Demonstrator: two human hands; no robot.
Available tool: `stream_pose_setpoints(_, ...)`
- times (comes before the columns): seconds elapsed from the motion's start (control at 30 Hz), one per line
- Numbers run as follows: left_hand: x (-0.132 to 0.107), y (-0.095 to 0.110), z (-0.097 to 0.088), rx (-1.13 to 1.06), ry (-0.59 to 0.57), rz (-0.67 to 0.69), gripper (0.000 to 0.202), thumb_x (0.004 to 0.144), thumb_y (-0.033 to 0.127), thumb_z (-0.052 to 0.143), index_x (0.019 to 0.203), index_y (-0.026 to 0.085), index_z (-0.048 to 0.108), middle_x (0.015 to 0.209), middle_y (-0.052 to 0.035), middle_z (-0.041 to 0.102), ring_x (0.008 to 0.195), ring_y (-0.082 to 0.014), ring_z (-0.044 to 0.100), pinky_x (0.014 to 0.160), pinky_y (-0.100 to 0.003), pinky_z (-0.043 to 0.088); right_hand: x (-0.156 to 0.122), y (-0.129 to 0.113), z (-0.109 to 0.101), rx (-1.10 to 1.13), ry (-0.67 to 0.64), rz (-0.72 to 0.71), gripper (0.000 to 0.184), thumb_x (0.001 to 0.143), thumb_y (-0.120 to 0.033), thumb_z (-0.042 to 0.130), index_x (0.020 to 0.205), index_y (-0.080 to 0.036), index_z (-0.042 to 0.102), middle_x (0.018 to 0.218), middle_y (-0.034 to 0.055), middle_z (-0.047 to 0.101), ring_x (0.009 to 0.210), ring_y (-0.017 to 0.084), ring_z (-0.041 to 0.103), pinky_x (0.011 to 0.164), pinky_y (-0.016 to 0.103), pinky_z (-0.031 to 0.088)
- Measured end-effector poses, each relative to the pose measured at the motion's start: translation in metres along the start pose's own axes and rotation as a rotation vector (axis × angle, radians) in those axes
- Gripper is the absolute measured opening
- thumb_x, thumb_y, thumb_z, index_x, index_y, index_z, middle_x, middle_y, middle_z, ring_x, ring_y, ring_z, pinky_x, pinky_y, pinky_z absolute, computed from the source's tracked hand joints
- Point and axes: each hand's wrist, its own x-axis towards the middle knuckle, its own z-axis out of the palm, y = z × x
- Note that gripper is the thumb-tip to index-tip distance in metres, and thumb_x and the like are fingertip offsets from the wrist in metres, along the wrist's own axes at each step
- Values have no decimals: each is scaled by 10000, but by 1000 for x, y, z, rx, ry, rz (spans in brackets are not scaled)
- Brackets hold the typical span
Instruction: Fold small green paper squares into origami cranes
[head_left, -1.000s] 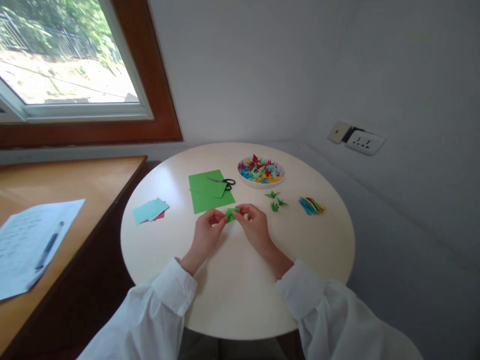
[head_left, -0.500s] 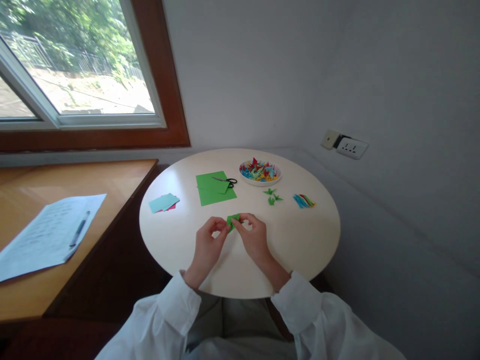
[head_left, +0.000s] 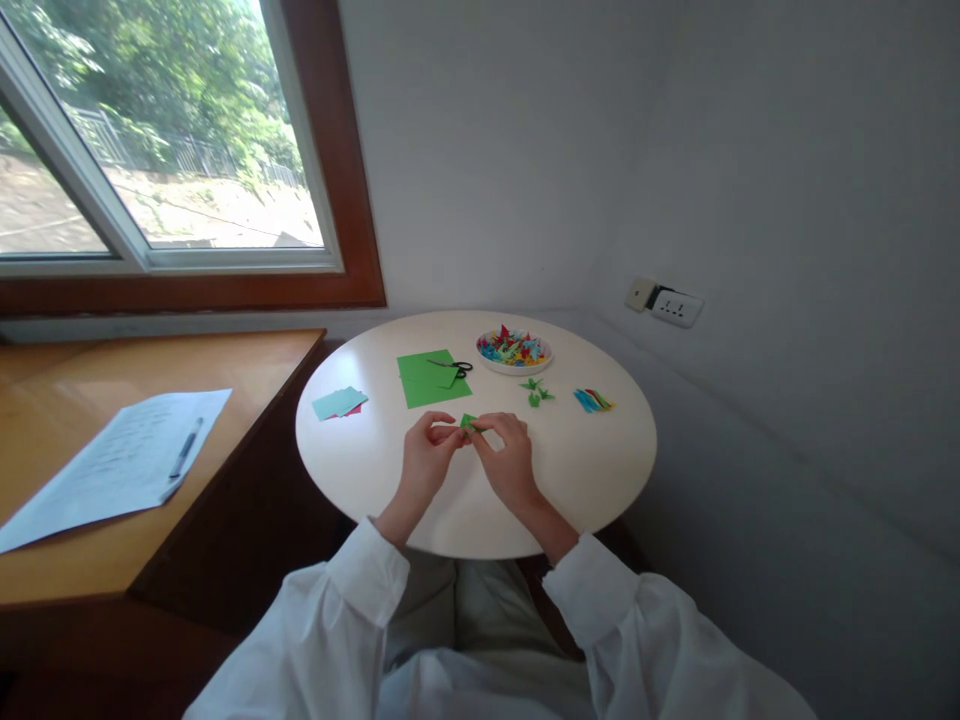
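Your left hand point(head_left: 426, 460) and right hand point(head_left: 510, 464) both pinched the folded green paper point(head_left: 468, 421); crisp creases probably needed aligned edges.

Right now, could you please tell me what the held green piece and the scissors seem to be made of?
Green piece: apparently matte paper, given its folded, glare-free faces. Scissors: slim grey blades, probably metal; black looped handles, likely plastic; both finishes unclear.

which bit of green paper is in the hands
The small folded piece, held between the left hand and right hand. The green sheets lie flat beyond it; the green shapes lie on the table, untouched.
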Motion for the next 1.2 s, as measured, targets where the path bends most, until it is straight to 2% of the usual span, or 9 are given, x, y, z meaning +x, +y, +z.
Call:
stream_pose_setpoints(0.23,24,-5,14,-67,-60,-10,322,538,250,757,758,162,539,562,1,672,568,-170,658,679,-350,543,17,18,-5,-52,45,-121,68,769,-180,579,750,-217,632,949,58,687,982,209,604,883,385,392)
stream_pose_setpoints(0.43,45,-8,24,-100,-90,-41,309,548,192,737,786,169,540,586,7,677,597,-162,660,712,-345,535,31,36,-6,-97,33,-198,102,781,-164,559,801,-226,639,981,60,686,1010,201,597,904,384,406)
stream_pose_setpoints(0.57,58,-12,27,-66,-98,-43,282,576,167,696,805,171,530,611,5,682,632,-162,666,687,-300,512,41,50,-3,-123,21,-243,137,775,-133,545,823,-216,642,988,73,682,1007,207,599,887,384,423)
stream_pose_setpoints(0.73,80,-24,25,34,-127,-19,265,590,187,666,811,166,521,605,11,665,654,-166,664,650,-269,489,53,70,6,-134,15,-301,173,753,-107,535,845,-215,635,980,74,674,987,209,602,870,392,450)
stream_pose_setpoints(0.93,114,-34,15,96,-252,-25,212,586,139,603,777,163,515,540,34,626,508,-111,592,553,-233,466,67,84,10,-48,-69,-265,346,687,-38,458,949,-208,609,1002,87,647,992,207,584,896,399,465)
stream_pose_setpoints(1.07,133,-36,7,157,-347,-30,178,547,70,582,698,151,534,481,57,565,448,-74,523,491,-190,414,73,93,12,4,-113,-224,342,728,-46,428,958,-214,618,980,78,654,972,200,594,885,397,471)
stream_pose_setpoints(1.2,142,-39,3,172,-421,-51,142,559,78,566,681,147,542,504,58,539,462,-69,502,484,-191,410,74,103,15,36,-192,-201,320,767,-70,451,985,-212,638,1004,87,655,983,196,593,883,395,471)
